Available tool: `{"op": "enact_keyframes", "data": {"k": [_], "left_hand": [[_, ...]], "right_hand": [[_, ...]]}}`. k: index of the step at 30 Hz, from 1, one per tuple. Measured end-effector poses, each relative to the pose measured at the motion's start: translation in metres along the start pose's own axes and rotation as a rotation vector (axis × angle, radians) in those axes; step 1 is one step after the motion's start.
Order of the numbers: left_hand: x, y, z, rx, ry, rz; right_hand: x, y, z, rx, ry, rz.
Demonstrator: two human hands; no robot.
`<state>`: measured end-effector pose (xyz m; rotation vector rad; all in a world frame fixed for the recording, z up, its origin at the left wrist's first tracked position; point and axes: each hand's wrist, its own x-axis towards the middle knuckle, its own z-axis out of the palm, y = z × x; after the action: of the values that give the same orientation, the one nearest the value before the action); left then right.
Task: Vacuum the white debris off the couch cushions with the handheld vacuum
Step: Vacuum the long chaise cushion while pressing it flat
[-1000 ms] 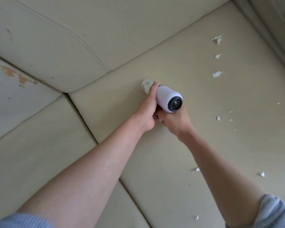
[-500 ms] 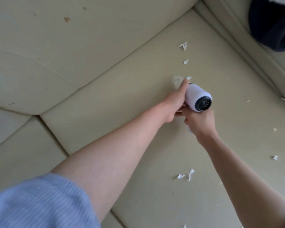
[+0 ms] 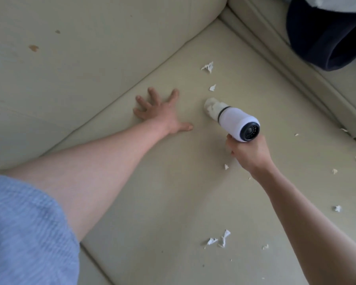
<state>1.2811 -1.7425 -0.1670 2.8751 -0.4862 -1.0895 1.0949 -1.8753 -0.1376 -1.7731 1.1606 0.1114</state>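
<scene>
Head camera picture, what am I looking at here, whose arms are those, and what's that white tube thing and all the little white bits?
This one picture comes from a camera worn on a person's head, looking forward and down, so the two bare arms are the wearer's own. There is no robot. The right hand grips a white handheld vacuum, its clear nozzle end pointed at the beige seat cushion. The left hand lies flat and spread on that cushion, holding nothing. The white bits are torn scraps of debris: two just beyond the nozzle, a cluster nearer the wearer, and more scattered to the right. A dark garment lies in the upper right corner.
</scene>
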Motion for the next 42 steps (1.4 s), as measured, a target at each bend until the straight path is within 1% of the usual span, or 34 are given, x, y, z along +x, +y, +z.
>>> {"op": "enact_keyframes", "data": {"k": [3,6,9,12,17,19,24,28,31,32,33,34,36,37,40,42], "left_hand": [[0.005,0.001,0.000,0.031,-0.015,-0.010],[0.005,0.005,-0.004,0.063,-0.045,-0.021],[0.006,0.008,-0.005,0.077,-0.064,-0.027],[0.007,0.009,-0.005,0.094,-0.064,-0.034],[0.010,0.010,-0.002,0.103,-0.051,-0.037],[0.010,0.010,0.000,0.104,-0.040,-0.034],[0.009,0.010,0.001,0.114,-0.028,-0.040],[0.009,0.012,-0.001,0.129,-0.046,-0.043],[0.010,0.012,-0.002,0.132,-0.053,-0.048],[0.010,0.013,-0.001,0.133,-0.055,-0.049],[0.011,0.012,-0.001,0.136,-0.057,-0.049],[0.011,0.013,0.000,0.135,-0.060,-0.046],[0.012,0.015,0.000,0.134,-0.071,-0.046],[0.013,0.014,-0.001,0.136,-0.077,-0.048],[0.015,0.014,-0.002,0.139,-0.095,-0.047],[0.014,0.013,-0.002,0.139,-0.103,-0.040]], "right_hand": [[0.026,-0.021,-0.010,0.022,0.027,-0.042],[0.045,-0.040,-0.005,0.040,-0.002,-0.023],[0.042,-0.039,-0.002,0.016,-0.034,0.001],[0.037,-0.033,-0.007,-0.043,-0.097,-0.019],[0.069,-0.066,-0.013,0.007,0.012,-0.097],[0.086,-0.081,-0.010,0.023,0.015,-0.100],[0.095,-0.083,-0.001,-0.027,-0.041,-0.043],[0.084,-0.079,0.002,-0.046,-0.095,-0.054],[0.081,-0.079,-0.006,-0.107,-0.195,-0.080],[0.083,-0.079,-0.010,-0.113,-0.206,-0.092],[0.086,-0.080,-0.013,-0.095,-0.177,-0.109],[0.091,-0.081,-0.016,-0.061,-0.104,-0.121],[0.106,-0.086,-0.015,0.039,0.050,-0.104],[0.112,-0.091,-0.012,0.087,0.080,-0.085],[0.120,-0.098,0.002,0.119,0.036,-0.081],[0.109,-0.093,0.010,0.041,-0.028,-0.099]]}}
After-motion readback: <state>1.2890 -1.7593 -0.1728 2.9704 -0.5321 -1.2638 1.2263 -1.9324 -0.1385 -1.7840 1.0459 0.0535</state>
